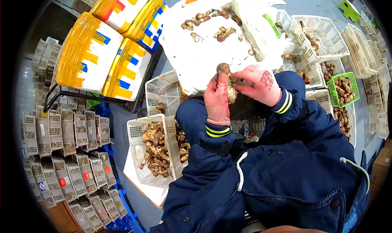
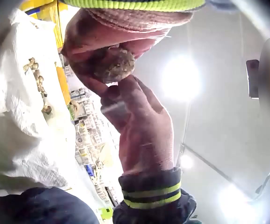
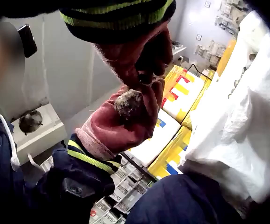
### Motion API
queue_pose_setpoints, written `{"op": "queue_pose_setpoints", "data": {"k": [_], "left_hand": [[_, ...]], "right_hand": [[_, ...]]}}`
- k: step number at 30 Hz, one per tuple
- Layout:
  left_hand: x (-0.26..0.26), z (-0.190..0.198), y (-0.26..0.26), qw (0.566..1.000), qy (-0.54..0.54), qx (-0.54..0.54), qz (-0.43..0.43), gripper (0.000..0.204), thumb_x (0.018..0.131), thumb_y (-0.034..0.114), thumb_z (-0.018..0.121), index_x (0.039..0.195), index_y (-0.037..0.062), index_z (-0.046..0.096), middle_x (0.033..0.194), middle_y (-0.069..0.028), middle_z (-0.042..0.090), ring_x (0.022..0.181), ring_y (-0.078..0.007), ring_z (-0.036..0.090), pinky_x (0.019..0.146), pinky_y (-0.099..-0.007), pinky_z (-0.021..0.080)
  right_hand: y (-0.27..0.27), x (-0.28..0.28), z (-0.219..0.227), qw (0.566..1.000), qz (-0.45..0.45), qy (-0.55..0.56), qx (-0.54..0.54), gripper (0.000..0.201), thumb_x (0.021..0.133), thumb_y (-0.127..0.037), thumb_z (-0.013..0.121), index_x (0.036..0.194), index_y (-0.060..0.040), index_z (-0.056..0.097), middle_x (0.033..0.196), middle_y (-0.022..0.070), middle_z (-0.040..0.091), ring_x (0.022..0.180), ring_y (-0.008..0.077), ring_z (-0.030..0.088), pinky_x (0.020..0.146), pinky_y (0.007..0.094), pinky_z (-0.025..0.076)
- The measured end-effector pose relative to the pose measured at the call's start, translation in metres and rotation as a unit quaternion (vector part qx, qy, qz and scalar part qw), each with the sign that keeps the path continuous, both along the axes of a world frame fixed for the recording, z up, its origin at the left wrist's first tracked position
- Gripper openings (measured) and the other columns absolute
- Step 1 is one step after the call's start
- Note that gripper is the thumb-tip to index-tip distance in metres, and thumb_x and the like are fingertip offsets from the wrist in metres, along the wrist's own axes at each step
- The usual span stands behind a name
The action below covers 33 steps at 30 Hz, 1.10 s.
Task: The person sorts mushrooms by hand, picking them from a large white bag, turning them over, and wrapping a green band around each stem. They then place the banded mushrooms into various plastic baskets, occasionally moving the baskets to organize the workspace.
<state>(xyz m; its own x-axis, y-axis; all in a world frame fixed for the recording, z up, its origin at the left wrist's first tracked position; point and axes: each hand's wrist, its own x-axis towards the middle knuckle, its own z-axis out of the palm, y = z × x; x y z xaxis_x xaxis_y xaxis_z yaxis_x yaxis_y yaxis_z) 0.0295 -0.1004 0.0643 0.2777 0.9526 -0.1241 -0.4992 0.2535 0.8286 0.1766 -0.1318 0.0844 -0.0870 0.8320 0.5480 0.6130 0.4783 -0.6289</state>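
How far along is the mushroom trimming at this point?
Partway, it seems. Done: the crate by the left knee holds a heap of mushrooms. In hand: left hand grips a mushroom; right hand holds a small tool against it. Left: loose mushrooms on the white sheet.

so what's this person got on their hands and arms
Both the left hand and the right hand wear pinkish-red knit gloves, the right one bearing a dark printed mark. The sleeves are dark navy, ending in ribbed cuffs with yellow-green stripes.

My pink-gloved hands [image 1: 241, 90], in navy sleeves [image 1: 196, 122] with yellow-striped cuffs, hold a brown mushroom [image 1: 223, 69] over white plastic [image 1: 204, 57].
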Motion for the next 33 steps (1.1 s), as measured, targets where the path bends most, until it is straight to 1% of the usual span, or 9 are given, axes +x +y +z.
{"op": "queue_pose_setpoints", "data": {"k": [4,6,8,10,14,18,22,28,33], "left_hand": [[-0.004,-0.003,0.003,0.997,0.077,0.009,-0.032,0.028,0.091,0.021,0.056,0.107,-0.0014,0.057,0.087,-0.0031,0.061,0.070,-0.0077,0.055,0.063,-0.0216,0.048],[-0.003,0.002,-0.002,0.999,0.020,-0.009,-0.032,0.028,0.091,0.022,0.056,0.107,-0.0010,0.056,0.086,-0.0031,0.061,0.071,-0.0086,0.057,0.063,-0.0229,0.050],[0.000,0.005,-0.002,0.998,-0.043,-0.026,-0.030,0.029,0.091,0.023,0.056,0.107,-0.0006,0.056,0.085,-0.0030,0.061,0.072,-0.0095,0.058,0.063,-0.0243,0.052],[-0.001,0.000,-0.001,0.998,-0.033,-0.014,-0.050,0.033,0.091,0.030,0.054,0.106,0.0005,0.056,0.087,-0.0058,0.063,0.072,-0.0141,0.063,0.062,-0.0283,0.055],[-0.006,0.004,0.000,0.994,-0.058,-0.079,-0.043,0.042,0.092,0.036,0.051,0.116,0.0020,0.050,0.098,-0.0094,0.062,0.082,-0.0180,0.063,0.070,-0.0315,0.054],[-0.008,-0.004,0.004,0.985,-0.128,-0.061,-0.102,0.041,0.095,0.034,0.044,0.119,0.0017,0.046,0.108,-0.0134,0.059,0.089,-0.0209,0.062,0.074,-0.0325,0.053],[-0.006,-0.007,0.006,0.980,-0.152,-0.066,-0.111,0.035,0.096,0.031,0.041,0.116,0.0026,0.048,0.101,-0.0115,0.061,0.087,-0.0199,0.062,0.072,-0.0327,0.054],[-0.013,-0.006,0.003,0.992,-0.086,-0.061,-0.069,0.029,0.092,0.027,0.052,0.104,0.0014,0.055,0.088,-0.0064,0.063,0.074,-0.0145,0.063,0.065,-0.0266,0.053],[-0.014,-0.001,0.001,0.990,-0.110,-0.045,-0.070,0.031,0.093,0.029,0.051,0.106,0.0013,0.054,0.089,-0.0065,0.063,0.074,-0.0146,0.063,0.063,-0.0267,0.053]], "right_hand": [[0.001,-0.002,0.006,0.982,-0.016,-0.186,0.027,0.021,0.071,-0.011,0.067,0.091,-0.0073,0.062,0.082,0.0077,0.063,0.071,0.0215,0.061,0.064,0.0288,0.048],[0.000,-0.005,0.002,0.994,-0.008,0.055,-0.090,0.015,0.074,-0.011,0.064,0.088,-0.0060,0.061,0.079,0.0062,0.061,0.067,0.0150,0.058,0.061,0.0276,0.046],[0.000,-0.003,0.006,0.912,0.000,0.294,-0.285,0.012,0.080,-0.010,0.059,0.085,0.0002,0.058,0.077,0.0000,0.057,0.069,0.0067,0.051,0.062,0.0232,0.043],[0.003,-0.005,-0.007,0.862,0.070,0.431,-0.257,0.012,0.081,-0.009,0.057,0.086,0.0014,0.057,0.078,0.0002,0.056,0.071,0.0077,0.051,0.065,0.0211,0.042],[-0.002,-0.002,0.001,0.849,0.044,0.472,-0.233,0.019,0.084,-0.008,0.054,0.099,0.0029,0.060,0.079,0.0008,0.058,0.072,0.0068,0.052,0.066,0.0204,0.043],[-0.009,-0.006,0.014,0.921,-0.006,0.275,-0.276,0.022,0.081,-0.013,0.059,0.101,-0.0046,0.064,0.078,0.0031,0.066,0.066,0.0085,0.059,0.060,0.0225,0.046],[-0.008,-0.010,0.002,0.996,-0.051,0.012,-0.070,0.022,0.076,-0.013,0.067,0.097,-0.0072,0.064,0.081,0.0075,0.064,0.069,0.0177,0.063,0.061,0.0250,0.048],[0.000,-0.008,0.007,0.992,-0.012,-0.092,-0.089,0.024,0.071,-0.014,0.070,0.092,-0.0085,0.063,0.076,0.0078,0.061,0.071,0.0240,0.060,0.061,0.0300,0.047],[-0.002,-0.014,0.006,0.989,-0.027,0.080,-0.120,0.021,0.073,-0.009,0.066,0.093,-0.0054,0.063,0.075,0.0071,0.064,0.067,0.0134,0.061,0.060,0.0247,0.047]]}}
